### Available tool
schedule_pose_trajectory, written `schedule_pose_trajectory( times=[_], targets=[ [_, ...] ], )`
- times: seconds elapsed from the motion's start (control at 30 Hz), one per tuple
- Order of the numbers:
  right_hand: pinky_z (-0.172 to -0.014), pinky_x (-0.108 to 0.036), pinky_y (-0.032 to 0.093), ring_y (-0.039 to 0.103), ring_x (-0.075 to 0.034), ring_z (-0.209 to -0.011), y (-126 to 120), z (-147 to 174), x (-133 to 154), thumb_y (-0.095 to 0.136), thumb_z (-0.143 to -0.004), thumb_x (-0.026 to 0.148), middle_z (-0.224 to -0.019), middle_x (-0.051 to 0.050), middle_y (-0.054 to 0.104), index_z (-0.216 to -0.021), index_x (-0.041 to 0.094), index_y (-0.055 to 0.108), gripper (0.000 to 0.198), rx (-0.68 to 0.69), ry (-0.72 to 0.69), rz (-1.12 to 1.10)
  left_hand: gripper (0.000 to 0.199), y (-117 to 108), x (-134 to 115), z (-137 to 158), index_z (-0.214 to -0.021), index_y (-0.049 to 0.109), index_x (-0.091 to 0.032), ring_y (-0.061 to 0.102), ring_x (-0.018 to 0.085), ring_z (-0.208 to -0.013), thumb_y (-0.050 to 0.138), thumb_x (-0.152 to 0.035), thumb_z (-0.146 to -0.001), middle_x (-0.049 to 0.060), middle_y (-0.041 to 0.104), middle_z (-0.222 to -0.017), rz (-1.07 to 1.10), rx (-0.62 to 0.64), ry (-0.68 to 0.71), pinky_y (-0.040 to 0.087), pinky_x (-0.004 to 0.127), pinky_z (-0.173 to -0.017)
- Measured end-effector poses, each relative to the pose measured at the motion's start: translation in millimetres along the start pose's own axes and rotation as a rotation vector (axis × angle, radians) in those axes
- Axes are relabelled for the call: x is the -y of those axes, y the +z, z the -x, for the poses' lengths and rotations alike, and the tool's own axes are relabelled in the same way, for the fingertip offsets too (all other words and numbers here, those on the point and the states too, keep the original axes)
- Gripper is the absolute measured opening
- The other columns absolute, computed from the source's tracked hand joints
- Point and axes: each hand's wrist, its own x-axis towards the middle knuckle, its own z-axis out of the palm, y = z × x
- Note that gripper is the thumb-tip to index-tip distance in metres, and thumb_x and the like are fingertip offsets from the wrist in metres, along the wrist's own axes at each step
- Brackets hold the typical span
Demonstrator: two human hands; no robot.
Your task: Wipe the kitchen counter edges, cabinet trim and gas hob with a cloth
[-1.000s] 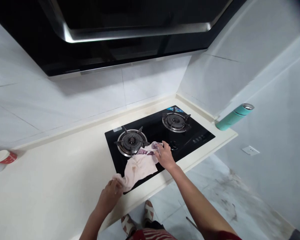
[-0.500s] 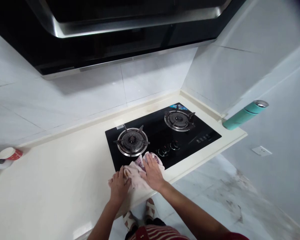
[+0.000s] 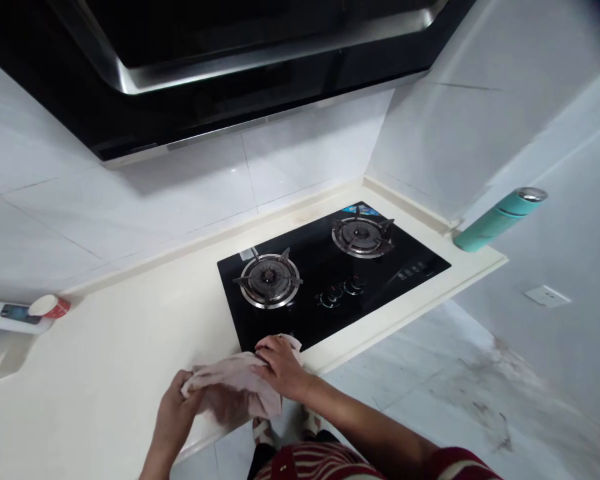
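Note:
A pale pink cloth (image 3: 230, 375) is stretched between my two hands at the front left corner of the black gas stove (image 3: 305, 317). My left hand (image 3: 176, 408) pinches the cloth's left end above the white countertop. Closed on its right part is my right hand (image 3: 281, 365), beside the stove's front edge. A fold of the cloth sticks out past the right fingers, and its lower side hangs near the counter edge. Behind the hands is the left burner (image 3: 270, 280), with the control knobs (image 3: 341, 292) to its right.
A black range hood (image 3: 260, 87) overhangs the stove. A teal thermos (image 3: 497, 220) stands at the counter's right end. On the far left are a red and white paper cup (image 3: 51, 307) and a white object with a dark screen (image 3: 23, 315). The countertop (image 3: 130, 347) extends leftward.
The cloth lay bunched under both flattened hands on the stove's front edge. Now my left hand has moved left and lifted its end, my right hand has drawn back leftward, and the cloth is stretched.

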Motion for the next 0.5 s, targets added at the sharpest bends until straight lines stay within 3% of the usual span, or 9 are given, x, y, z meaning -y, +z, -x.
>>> schedule_pose_trajectory(
  times=[0.13, 0.23, 0.33, 0.4, 0.5],
  targets=[
    [-0.069, -0.026, 0.041, 0.053, -0.013, -0.072, -27, -30, 48, 0.047, -0.101, 0.049, -0.075, 0.003, 0.058, -0.091, 0.022, 0.059, 0.032, 0.012, 0.125, -0.353, 0.042, -26, -55, -2, -0.079, 0.052, -0.022, 0.047, 0.011, -0.05, 0.075, -0.054, -0.065, -0.008, 0.054, -0.058, 0.324, -0.074, -0.078, 0.039, 0.019, -0.047],
    [-0.068, -0.024, 0.04, 0.051, -0.012, -0.074, -27, -45, 83, 0.047, -0.101, 0.049, -0.077, 0.004, 0.055, -0.093, 0.022, 0.057, 0.03, -0.016, 0.092, -0.511, 0.04, -55, -96, -3, -0.084, 0.052, -0.022, 0.044, 0.009, -0.044, 0.077, -0.047, -0.064, -0.01, 0.053, -0.057, 0.504, -0.108, -0.105, 0.036, 0.018, -0.041],
    [-0.073, -0.026, 0.043, 0.055, -0.013, -0.077, -14, -56, 108, 0.051, -0.098, 0.044, -0.082, 0.002, 0.059, -0.094, 0.022, 0.059, 0.024, -0.048, 0.014, -0.48, 0.044, -80, -126, -5, -0.092, 0.058, -0.022, 0.054, 0.011, -0.053, 0.081, -0.042, -0.061, -0.006, 0.062, -0.069, 0.636, -0.09, -0.042, 0.044, 0.019, -0.045],
    [-0.081, -0.028, 0.046, 0.06, -0.014, -0.086, -7, -62, 113, 0.051, -0.098, 0.04, -0.092, -0.001, 0.066, -0.1, 0.022, 0.063, 0.022, -0.135, 0.02, -0.477, 0.045, -78, -137, -6, -0.101, 0.061, -0.022, 0.062, 0.014, -0.063, 0.081, -0.04, -0.065, -0.002, 0.069, -0.082, 0.716, -0.01, -0.002, 0.053, 0.022, -0.054],
    [-0.091, -0.031, 0.049, 0.064, -0.017, -0.1, -9, -61, 100, 0.05, -0.098, 0.041, -0.11, -0.004, 0.07, -0.112, 0.023, 0.064, 0.027, -0.332, 0.111, -0.566, 0.05, -37, -138, -8, -0.119, 0.06, -0.024, 0.07, 0.019, -0.08, 0.075, -0.039, -0.075, 0.004, 0.073, -0.104, 0.784, 0.203, -0.016, 0.061, 0.031, -0.071]
  ],
)
